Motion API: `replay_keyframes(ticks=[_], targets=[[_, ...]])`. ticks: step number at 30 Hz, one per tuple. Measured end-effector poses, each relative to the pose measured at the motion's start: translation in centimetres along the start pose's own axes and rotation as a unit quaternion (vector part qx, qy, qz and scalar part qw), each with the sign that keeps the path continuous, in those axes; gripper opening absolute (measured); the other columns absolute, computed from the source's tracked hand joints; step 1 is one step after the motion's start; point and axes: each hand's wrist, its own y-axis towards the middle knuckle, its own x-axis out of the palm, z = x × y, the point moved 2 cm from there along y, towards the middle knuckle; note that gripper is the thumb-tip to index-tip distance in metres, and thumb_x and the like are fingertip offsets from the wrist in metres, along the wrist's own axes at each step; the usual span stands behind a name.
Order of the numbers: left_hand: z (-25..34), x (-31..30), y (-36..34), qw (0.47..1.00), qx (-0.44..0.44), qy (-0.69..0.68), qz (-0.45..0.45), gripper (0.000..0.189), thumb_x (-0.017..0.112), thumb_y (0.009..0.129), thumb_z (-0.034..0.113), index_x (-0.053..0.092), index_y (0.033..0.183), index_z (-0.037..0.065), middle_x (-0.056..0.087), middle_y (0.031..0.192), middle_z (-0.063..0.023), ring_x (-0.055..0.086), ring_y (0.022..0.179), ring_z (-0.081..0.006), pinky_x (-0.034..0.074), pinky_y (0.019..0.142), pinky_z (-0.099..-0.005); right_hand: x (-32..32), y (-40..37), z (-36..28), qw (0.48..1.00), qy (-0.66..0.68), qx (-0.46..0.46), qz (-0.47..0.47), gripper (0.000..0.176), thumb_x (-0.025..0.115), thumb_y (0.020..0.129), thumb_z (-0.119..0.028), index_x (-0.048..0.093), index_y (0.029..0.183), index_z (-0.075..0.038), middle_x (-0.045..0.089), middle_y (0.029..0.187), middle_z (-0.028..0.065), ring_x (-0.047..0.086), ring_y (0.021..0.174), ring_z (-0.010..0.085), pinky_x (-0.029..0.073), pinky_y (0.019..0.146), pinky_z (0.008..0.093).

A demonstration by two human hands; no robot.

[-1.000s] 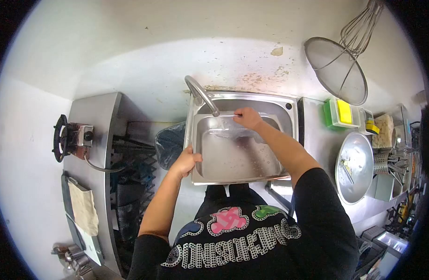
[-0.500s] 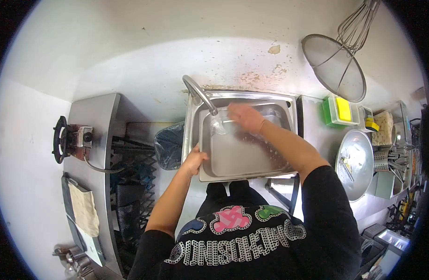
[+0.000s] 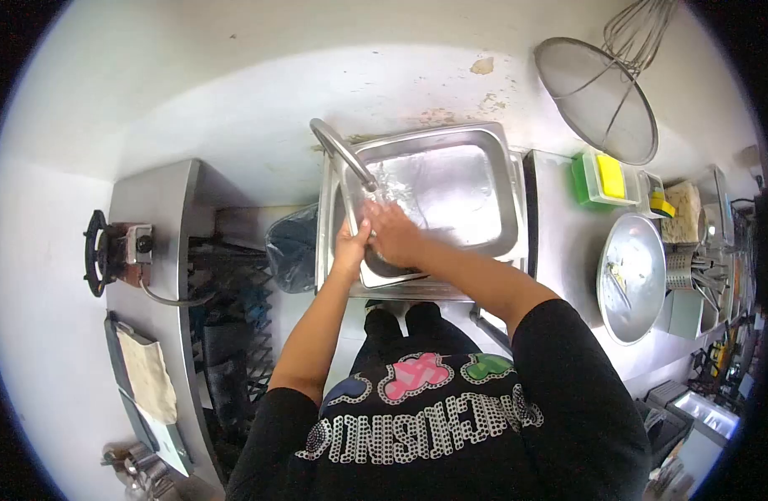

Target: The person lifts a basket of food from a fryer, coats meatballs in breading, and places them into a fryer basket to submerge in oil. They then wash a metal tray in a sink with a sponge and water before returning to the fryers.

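A rectangular stainless steel pan (image 3: 463,188) lies tilted over the metal sink (image 3: 523,209), with water in its far-left part. My left hand (image 3: 350,246) grips the pan's left rim, thumb on top. Against the inside of the pan's left wall is my right hand (image 3: 394,235), its fingers stretched out and somewhat blurred, close to my left thumb. No tool shows in it. The curved faucet (image 3: 344,154) reaches over the pan's left side, and water runs from its spout just beyond my right fingertips.
Right of the sink, a counter (image 3: 559,242) bears a large metal bowl (image 3: 638,288) with utensils and a green-and-clear container with a yellow sponge (image 3: 611,175). A strainer (image 3: 597,92) and a whisk (image 3: 638,33) hang above. A gas burner (image 3: 133,244) stands left; a dark-lined bin (image 3: 292,250) is beside the sink.
My right hand has moved from the pan's far side to its left wall. The pan has turned and tilted, its far edge shifting away from me. My left hand still grips its rim.
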Motion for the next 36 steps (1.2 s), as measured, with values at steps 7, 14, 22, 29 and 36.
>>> replay_keyframes(ticks=[7,14,22,29,36], targets=[[0.5,-1.2,-0.9,0.998,0.027,0.050,0.026,0.032,0.058,0.086,0.011,0.048,0.116,0.003,0.058,0.103,-0.0059,0.055,0.091,-0.0135,0.045,0.079,-0.0284,1.3,-2.9,-4.9,0.968,0.223,0.062,0.099,0.049,0.047,0.083,-0.020,0.039,0.124,0.007,0.043,0.127,0.0221,0.041,0.118,0.0374,0.033,0.099,0.0425],[2.5,0.1,-2.5,0.983,0.118,0.132,0.041,0.052,0.059,0.084,0.005,0.037,0.131,0.001,0.054,0.116,-0.0073,0.050,0.103,-0.0139,0.039,0.090,-0.0271,0.7,-9.0,1.7,0.998,-0.009,-0.068,-0.016,0.027,0.051,0.081,-0.023,0.059,0.102,-0.009,0.053,0.117,0.0131,0.042,0.118,0.0259,0.037,0.095,0.0408],[2.8,1.8,-4.2,0.981,0.149,0.122,0.032,0.063,0.056,0.081,-0.002,0.027,0.137,0.001,0.046,0.125,-0.0101,0.047,0.111,-0.0177,0.037,0.094,-0.0278,2.5,-11.9,9.4,0.963,0.124,0.194,0.142,0.017,0.054,0.080,-0.021,0.060,0.088,-0.008,0.056,0.088,0.0138,0.052,0.091,0.0321,0.041,0.083,0.0422],[4.6,3.8,-6.4,0.976,0.157,0.138,0.056,0.079,0.046,0.065,-0.014,0.023,0.139,0.003,0.042,0.129,-0.0120,0.046,0.113,-0.0213,0.036,0.095,-0.0286,3.4,-11.7,7.7,0.965,0.238,0.110,0.022,0.022,0.052,0.083,-0.016,0.059,0.102,-0.008,0.055,0.101,0.0152,0.052,0.095,0.0351,0.042,0.087,0.0401],[6.2,2.9,-8.0,0.997,0.038,0.017,0.059,0.086,0.047,0.060,-0.012,0.021,0.138,0.016,0.043,0.122,-0.0080,0.048,0.109,-0.0235,0.043,0.089,-0.0341,2.5,-14.3,13.9,0.662,0.663,0.297,0.186,0.034,0.039,0.090,-0.017,0.048,0.119,-0.001,0.052,0.122,0.0154,0.054,0.108,0.0282,0.043,0.092,0.0366]])
